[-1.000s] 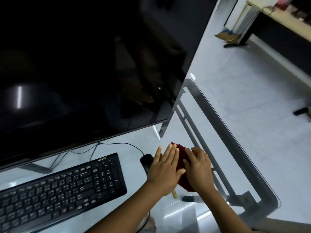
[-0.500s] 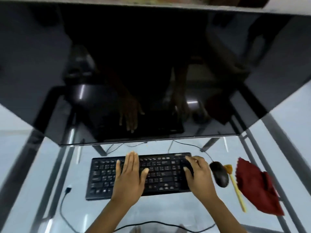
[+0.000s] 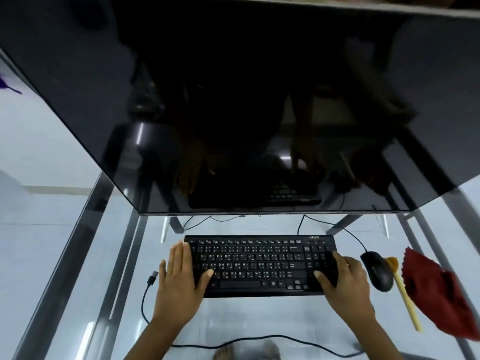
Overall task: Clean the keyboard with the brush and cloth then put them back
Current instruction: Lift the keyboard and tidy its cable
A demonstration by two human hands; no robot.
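Keyboard (image 3: 259,266) on the glass desk (image 3: 259,317) is touched by the flat, empty left hand (image 3: 179,281) and right hand (image 3: 348,279), while brush (image 3: 405,294) and red cloth (image 3: 436,289) are laid beside the mouse (image 3: 376,271), so cleaning is judged done or unstarted.

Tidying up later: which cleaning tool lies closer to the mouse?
The brush, with its yellow handle, lies right beside the mouse; the red cloth sits farther right, beyond the brush.
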